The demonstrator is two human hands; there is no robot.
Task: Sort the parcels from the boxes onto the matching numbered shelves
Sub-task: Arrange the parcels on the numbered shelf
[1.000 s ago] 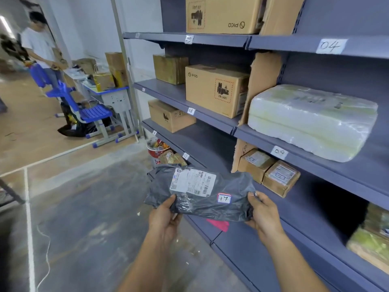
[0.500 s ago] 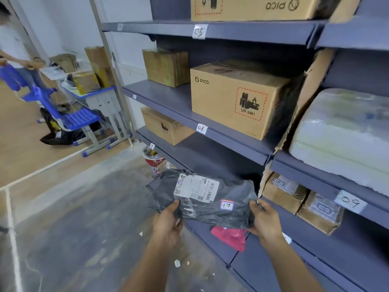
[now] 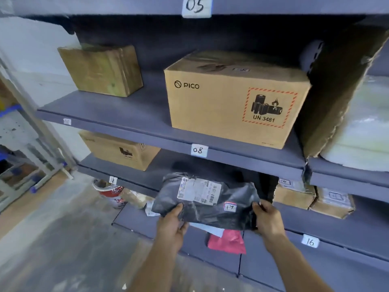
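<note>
I hold a black plastic parcel [image 3: 210, 209] with a white shipping label and a small tag reading 17. My left hand [image 3: 173, 224] grips its left edge and my right hand [image 3: 267, 220] grips its right edge. The parcel hangs in front of the blue-grey shelving, just below the shelf edge tagged 08 [image 3: 197, 150] and above the bottom shelf [image 3: 147, 222]. A tag reading 16 [image 3: 310, 242] marks the bottom shelf to the right, and a tag reading 05 [image 3: 195, 6] marks the top edge.
A large PICO carton [image 3: 231, 102] and a smaller brown box [image 3: 103, 70] stand on shelf 08. Another carton [image 3: 120, 149] sits one level down. A red parcel [image 3: 228, 242] lies on the bottom shelf under the black one. Small boxes [image 3: 311, 199] sit right of a cardboard divider [image 3: 336, 91].
The view has closed in on the shelving and shifted left. Both hands have kept their grip on the black parcel, which now hangs nearer the lower shelves.
</note>
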